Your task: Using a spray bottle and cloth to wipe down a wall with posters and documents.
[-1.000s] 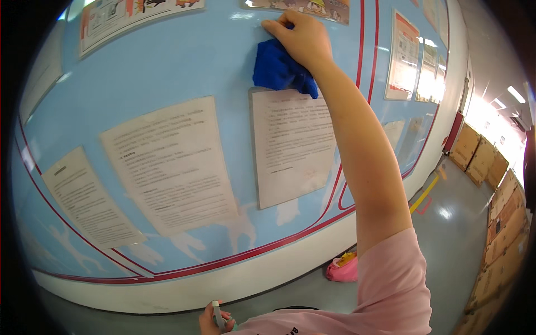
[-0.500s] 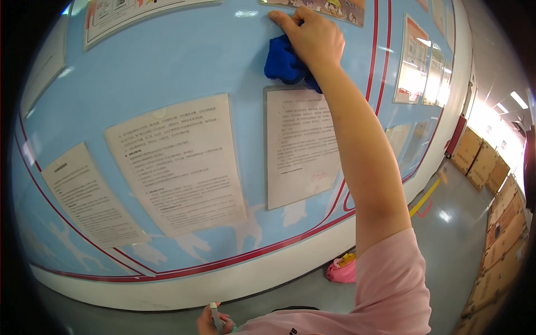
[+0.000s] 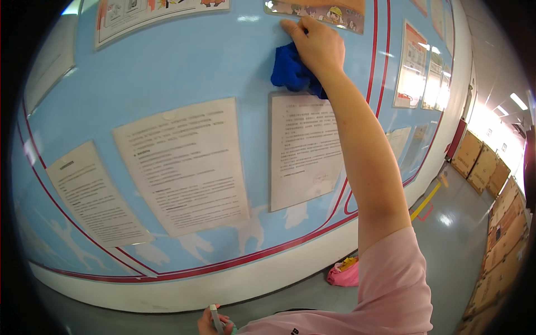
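My right hand (image 3: 321,47) is raised on the outstretched arm, fingers curled over a bunched blue cloth (image 3: 291,70). It presses the cloth to a glossy light-blue wall board (image 3: 184,72). The cloth is just above the top edge of a printed sheet (image 3: 304,151), which my forearm partly covers. Just over my knuckles is the lower edge of a picture poster (image 3: 321,12). Low at the bottom edge, my left hand (image 3: 207,324) is closed around a slim pale-grey object (image 3: 215,318). Its lower part is hidden, so its kind is unclear.
More printed sheets (image 3: 184,167) are fixed to the board, left of the cloth. Framed notices (image 3: 413,67) continue along the wall to the right. A pink bag (image 3: 343,273) lies on the floor at the wall's foot. Cardboard boxes (image 3: 502,223) line the far right.
The view has shifted a little, so the board appears slightly lower and further right. My right hand and the cloth have moved slightly down toward the sheet. The left hand keeps its grip.
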Motion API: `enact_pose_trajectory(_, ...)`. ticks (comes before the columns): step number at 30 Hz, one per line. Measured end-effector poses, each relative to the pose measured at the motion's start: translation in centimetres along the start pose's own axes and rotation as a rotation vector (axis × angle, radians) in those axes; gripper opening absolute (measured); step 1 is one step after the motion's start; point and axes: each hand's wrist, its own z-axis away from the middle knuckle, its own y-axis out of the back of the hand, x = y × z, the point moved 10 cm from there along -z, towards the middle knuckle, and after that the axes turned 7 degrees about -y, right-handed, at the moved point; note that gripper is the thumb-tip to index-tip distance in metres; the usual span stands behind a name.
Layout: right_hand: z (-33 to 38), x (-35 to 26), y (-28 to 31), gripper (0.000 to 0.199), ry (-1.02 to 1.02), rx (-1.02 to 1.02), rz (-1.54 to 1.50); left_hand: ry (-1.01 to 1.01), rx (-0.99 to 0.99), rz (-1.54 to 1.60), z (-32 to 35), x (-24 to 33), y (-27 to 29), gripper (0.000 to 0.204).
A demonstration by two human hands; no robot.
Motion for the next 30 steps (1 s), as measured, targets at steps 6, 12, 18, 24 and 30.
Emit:
enact_pose_trajectory(6,0.3,0.4,-0.8,0.049,-0.069,-0.192,0.043,0.158,0.083,0.186,-0.1,-4.1,1.5,0.024)
enact_pose_trajectory(12,-0.4,0.5,-0.2,0.052,-0.066,-0.081,0.020,0.071,0.039,0.241,-0.1,-2.6,0.8,0.029)
enact_pose_trajectory(18,0.5,-0.6,-0.1,0.051,0.032,-0.158,0.119,0.201,0.083,0.259,-0.2,-5.0,1.2,0.030)
enact_pose_trajectory(24,-0.5,0.2,-1.0,0.054,0.026,-0.176,-0.001,0.111,0.038,0.156,0.1,-3.8,1.7,0.023)
enact_pose_trajectory(30,0.5,-1.1,-0.3,0.052,0.103,-0.124,0.092,0.058,0.178,0.102,1.6,-2.0,2.2,0.020)
